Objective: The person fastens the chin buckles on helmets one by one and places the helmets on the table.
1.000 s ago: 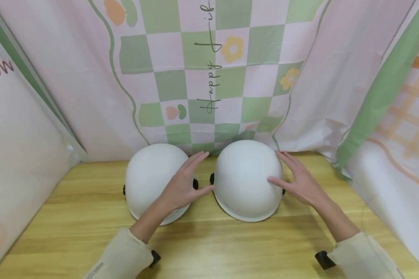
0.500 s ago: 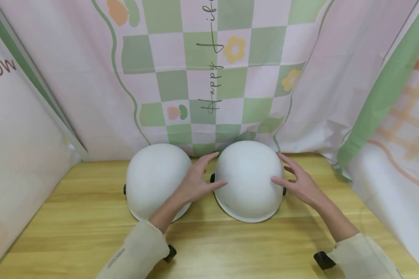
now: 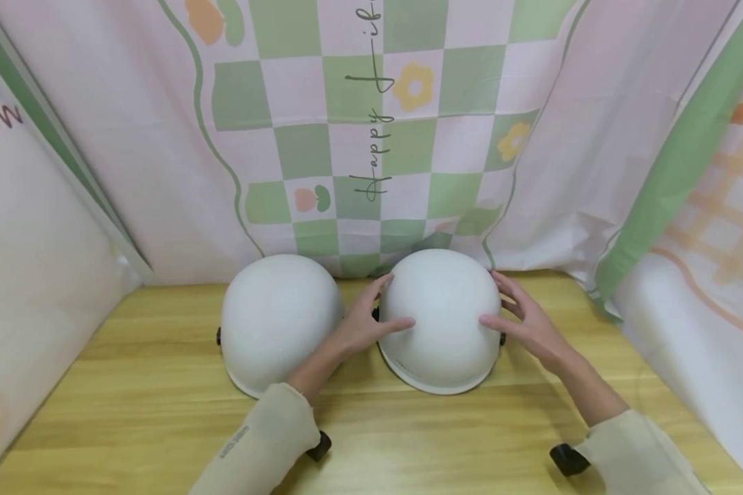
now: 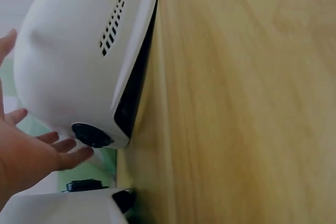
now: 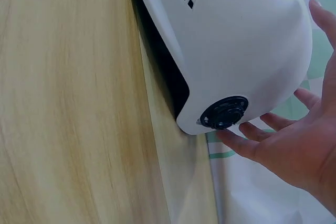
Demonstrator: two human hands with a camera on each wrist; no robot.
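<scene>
Left forearm (image 3: 317,369) partly hides one helmet (image 3: 275,316); the second helmet (image 3: 442,337), at its three o'clock, sits between left hand (image 3: 367,324) and right hand (image 3: 532,328): fingers (image 3: 399,324) apart, gripping nothing, contact unclear. Left hand has moved closer.

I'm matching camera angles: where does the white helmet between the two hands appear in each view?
Head: white helmet right of centre, lower half.
Left wrist: white helmet at upper left, second helmet below.
Right wrist: white helmet at upper right, cut off by the top edge.
Shared landmark: the wooden tabletop, seen in all three.
</scene>
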